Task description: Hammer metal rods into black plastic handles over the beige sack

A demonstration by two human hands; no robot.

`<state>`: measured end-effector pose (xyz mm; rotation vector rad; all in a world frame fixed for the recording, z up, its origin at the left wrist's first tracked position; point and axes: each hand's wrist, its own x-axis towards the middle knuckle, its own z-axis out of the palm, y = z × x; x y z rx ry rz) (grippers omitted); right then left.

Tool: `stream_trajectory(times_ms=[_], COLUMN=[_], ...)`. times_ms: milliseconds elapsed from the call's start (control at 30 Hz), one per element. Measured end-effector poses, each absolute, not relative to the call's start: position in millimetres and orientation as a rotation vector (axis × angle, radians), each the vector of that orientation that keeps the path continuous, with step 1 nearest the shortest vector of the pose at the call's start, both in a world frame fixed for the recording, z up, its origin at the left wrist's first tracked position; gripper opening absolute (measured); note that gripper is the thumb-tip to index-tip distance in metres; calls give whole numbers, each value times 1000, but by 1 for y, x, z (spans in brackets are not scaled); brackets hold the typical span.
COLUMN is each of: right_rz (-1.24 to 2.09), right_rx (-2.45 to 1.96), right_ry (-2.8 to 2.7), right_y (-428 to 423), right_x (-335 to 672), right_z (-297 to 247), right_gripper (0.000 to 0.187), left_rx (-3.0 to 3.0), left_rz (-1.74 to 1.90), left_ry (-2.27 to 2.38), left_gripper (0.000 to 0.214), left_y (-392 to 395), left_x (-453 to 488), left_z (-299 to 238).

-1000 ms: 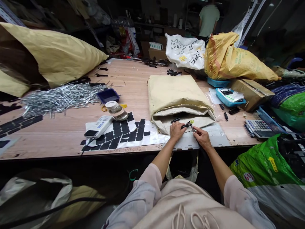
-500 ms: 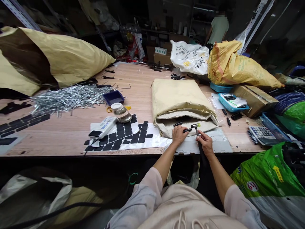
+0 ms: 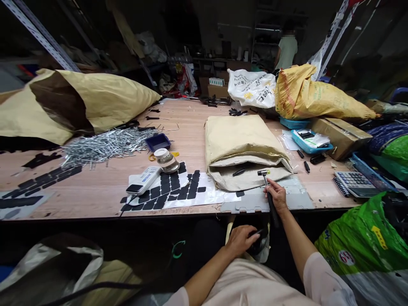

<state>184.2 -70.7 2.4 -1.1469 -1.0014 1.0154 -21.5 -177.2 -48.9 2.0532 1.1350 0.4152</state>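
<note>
My right hand (image 3: 276, 196) is closed round the dark handle of a small hammer (image 3: 265, 178). Its metal head, with a yellowish end, is above the front flap of a tan paper sack (image 3: 239, 131). On that flap lies a slim black part (image 3: 239, 172). Below the table edge, my left hand (image 3: 241, 241) is over the open mouth of a bag (image 3: 264, 253) at my lap. Its fingers are bent round a small black part (image 3: 259, 233), mostly lost against the dark inside of the bag.
On the left lie a heap of metal rods (image 3: 105, 146), a blue tray (image 3: 158, 142), a glass jar (image 3: 167, 161) and a white device (image 3: 144, 180). To the right are a blue basket (image 3: 312, 146), a calculator (image 3: 353, 182) and a green sack (image 3: 357, 233). A person (image 3: 287, 51) stands far back.
My left hand has moved from the sack's flap, where it held a black part beside the hammer head, down to the bag below the table edge. My right hand still holds the hammer.
</note>
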Motion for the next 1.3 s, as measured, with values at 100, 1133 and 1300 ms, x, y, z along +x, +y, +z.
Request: stream_trajectory(times_ms=[100, 1133, 1300], right_rz=[1017, 977, 960], right_rx=[-1145, -1263, -1332], right_ry=[-1022, -1086, -1136], right_y=[-71, -69, -65], right_x=[184, 180, 178], right_z=[2, -2, 2], right_gripper=[50, 55, 55], left_rx=[1920, 2157, 2113], left_rz=[79, 670, 667], left_ry=[1222, 1610, 1607], left_gripper=[43, 20, 21], left_y=[-170, 3, 2], left_x=[-26, -2, -3], left_z=[-46, 0, -3])
